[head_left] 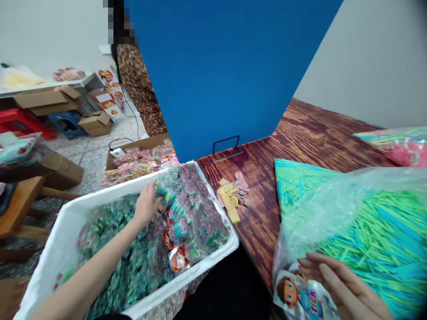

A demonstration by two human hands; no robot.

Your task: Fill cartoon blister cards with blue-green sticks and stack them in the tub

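Observation:
My left hand (147,204) reaches into a white foam box (60,231), its fingers closed on a green-and-blue packet (162,190). Around it the box is filled with small shiny green packets (126,235) and pink-and-green ones (196,195). A row of packets with cartoon characters (179,259) lies down the middle of the box. My right hand (347,284) is open, fingers stretched out and thumb apart, beside a clear plastic bag (310,213) of thin green and blue sticks (387,231). A cartoon-printed wrapper (295,293) lies next to that hand.
A large blue panel (220,75) stands on the wood-patterned table (263,200) by a black wire stand (227,149). Yellow and pink finger covers (231,195) lie there. Another person's patterned sleeve (138,84) shows behind the panel. Cartons (95,123) and a wooden stool (23,204) are left.

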